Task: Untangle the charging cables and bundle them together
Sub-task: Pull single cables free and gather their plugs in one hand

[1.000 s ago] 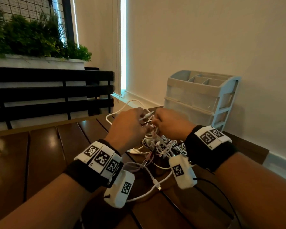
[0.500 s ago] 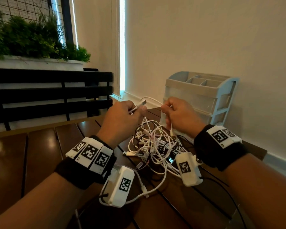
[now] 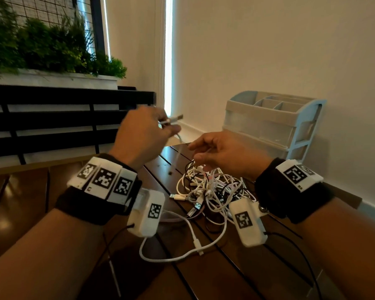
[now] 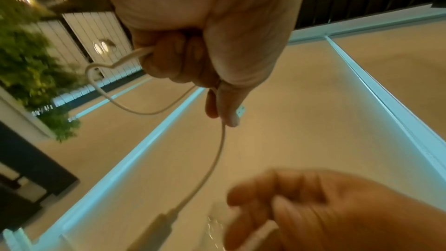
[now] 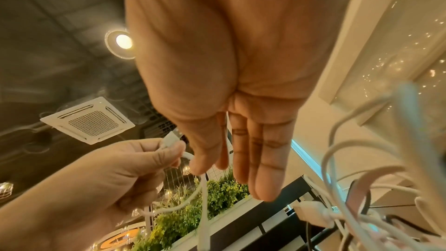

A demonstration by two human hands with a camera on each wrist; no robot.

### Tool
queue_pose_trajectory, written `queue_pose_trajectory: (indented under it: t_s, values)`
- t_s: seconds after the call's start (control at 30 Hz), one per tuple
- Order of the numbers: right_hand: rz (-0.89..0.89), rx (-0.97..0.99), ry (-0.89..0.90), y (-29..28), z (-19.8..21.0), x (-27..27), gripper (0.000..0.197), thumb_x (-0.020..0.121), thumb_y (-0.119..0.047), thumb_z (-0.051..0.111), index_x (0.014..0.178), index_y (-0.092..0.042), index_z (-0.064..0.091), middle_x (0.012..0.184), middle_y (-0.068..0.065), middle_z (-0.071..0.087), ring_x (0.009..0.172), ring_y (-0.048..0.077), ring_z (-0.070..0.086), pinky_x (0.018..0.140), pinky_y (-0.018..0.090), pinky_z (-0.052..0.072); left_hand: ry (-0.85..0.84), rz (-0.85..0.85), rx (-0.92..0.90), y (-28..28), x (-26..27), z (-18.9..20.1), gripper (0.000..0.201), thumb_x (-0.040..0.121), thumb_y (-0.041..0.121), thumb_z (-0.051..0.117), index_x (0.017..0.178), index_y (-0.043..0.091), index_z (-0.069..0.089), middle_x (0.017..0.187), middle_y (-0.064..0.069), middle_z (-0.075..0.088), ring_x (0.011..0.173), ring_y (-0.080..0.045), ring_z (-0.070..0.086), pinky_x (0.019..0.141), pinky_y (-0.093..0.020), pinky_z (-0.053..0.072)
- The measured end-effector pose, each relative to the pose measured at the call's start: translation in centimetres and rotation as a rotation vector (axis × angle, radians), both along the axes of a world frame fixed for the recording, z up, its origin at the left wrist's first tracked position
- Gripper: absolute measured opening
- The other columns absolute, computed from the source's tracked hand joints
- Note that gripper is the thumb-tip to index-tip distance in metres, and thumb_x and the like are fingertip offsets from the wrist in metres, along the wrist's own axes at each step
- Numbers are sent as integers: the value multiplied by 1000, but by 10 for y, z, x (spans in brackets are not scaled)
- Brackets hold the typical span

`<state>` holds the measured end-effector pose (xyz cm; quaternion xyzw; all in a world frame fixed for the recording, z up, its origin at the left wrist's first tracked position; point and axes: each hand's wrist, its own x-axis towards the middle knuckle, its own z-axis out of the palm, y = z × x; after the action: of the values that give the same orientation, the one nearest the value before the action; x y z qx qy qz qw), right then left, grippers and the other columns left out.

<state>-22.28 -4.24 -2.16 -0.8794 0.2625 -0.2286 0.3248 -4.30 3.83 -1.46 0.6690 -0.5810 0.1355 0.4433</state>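
Now my left hand (image 3: pixel 144 135) pinches the white cable (image 4: pixel 218 152) higher than before, USB plug (image 3: pixel 176 118) pointing right toward the wall, while my right hand (image 3: pixel 223 154), fingers straight, lets it slide above the tangle (image 3: pixel 212 191) on the table (image 3: pixel 30 202).

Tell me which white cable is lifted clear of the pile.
The white cable pinched in the left hand, USB plug up; the others lie tangled on the table.

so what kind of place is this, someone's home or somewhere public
Hard to be sure, but it looks more like a cafe or office lounge than a home: a ceiling cassette air conditioner, a long planter of greenery behind a black slatted bench, and a dark wooden slat table.
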Motion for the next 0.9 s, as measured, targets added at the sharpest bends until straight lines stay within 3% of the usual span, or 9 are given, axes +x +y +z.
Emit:
queue_pose_trajectory:
  t_s: [0.13,0.27,0.33,0.43,0.5,0.57,0.67,0.77,0.9]
  values:
    - [14,37,59,1,-9,4,14,87,-11,68,98,-18,67,88,1,71,79,14,71,74,27,59,-110,293,-37,11,37,9,16,88,30,66,86,14,66,71,1,51,67,-18,49,59,-28,37]
    - [75,-363,477,5,-21,10,10,84,-20,71,94,-22,72,91,-9,70,73,-2,60,71,12,47,-59,464,322,-1,62,-15,16,86,24,62,88,9,66,83,-9,63,72,-27,54,64,-34,41]
    - [122,-511,646,7,-30,14,14,86,-22,68,98,-18,73,97,-5,69,75,-1,54,68,11,43,30,380,451,-8,61,-23,26,89,32,59,92,8,67,86,-9,64,77,-27,57,66,-32,42]
    - [146,-639,787,7,-43,18,22,87,-23,65,107,-15,71,108,2,65,96,14,59,82,28,51,117,192,511,-14,44,-25,37,96,32,49,97,0,68,84,-9,61,77,-25,56,65,-30,39]
    - [143,-658,828,7,-49,20,32,86,-21,65,118,-19,66,118,3,60,106,19,56,88,35,52,181,93,530,-16,29,-26,41,98,32,45,99,-3,66,83,-10,58,76,-24,53,67,-31,39]
    - [138,-659,875,7,-53,21,34,88,-19,62,122,-17,64,123,5,56,111,21,54,91,35,51,272,-15,548,-18,15,-29,40,99,31,44,97,-3,66,80,-11,57,72,-24,53,65,-33,43]
    - [139,-678,894,6,-58,23,29,90,-19,59,117,-11,65,122,7,57,110,22,55,92,32,50,423,-135,557,-17,-2,-34,34,100,30,46,80,7,60,64,-6,48,53,-17,44,45,-25,37]
    - [122,-639,806,3,-57,22,23,92,-17,55,111,-7,62,114,6,60,104,20,57,94,35,48,393,-175,535,-16,-9,-36,30,99,30,49,76,12,57,64,-4,50,54,-14,45,46,-24,36]
    - [1,-428,553,0,-40,10,4,95,-14,51,95,-17,49,83,-11,52,73,3,51,65,22,42,139,18,461,-8,4,-18,26,98,33,50,84,15,63,75,-4,57,65,-15,50,53,-27,32]
